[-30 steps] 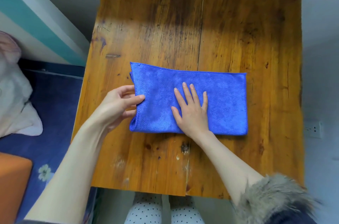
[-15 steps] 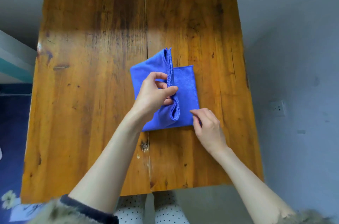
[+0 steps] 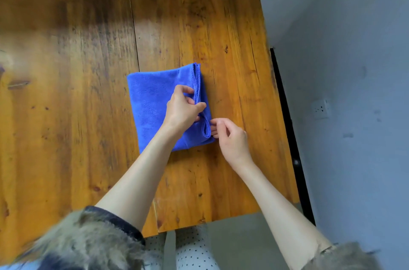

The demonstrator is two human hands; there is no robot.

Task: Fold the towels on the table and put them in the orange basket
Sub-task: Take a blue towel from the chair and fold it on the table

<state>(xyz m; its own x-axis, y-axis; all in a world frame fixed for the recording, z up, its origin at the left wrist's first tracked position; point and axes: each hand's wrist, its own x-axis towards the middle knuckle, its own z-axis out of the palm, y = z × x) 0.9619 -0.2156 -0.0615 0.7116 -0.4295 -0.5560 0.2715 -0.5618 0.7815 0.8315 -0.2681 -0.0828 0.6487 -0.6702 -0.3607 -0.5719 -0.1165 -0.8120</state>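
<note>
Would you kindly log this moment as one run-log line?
stage: folding | towel: blue, folded on table | left hand: pinches top edge | right hand: at near-right corner | basket: unseen

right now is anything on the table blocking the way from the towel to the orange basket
Cannot say: the orange basket is out of view. The blue towel lies on the wooden table, the left hand gripping its edge, the right hand at its corner.
</note>
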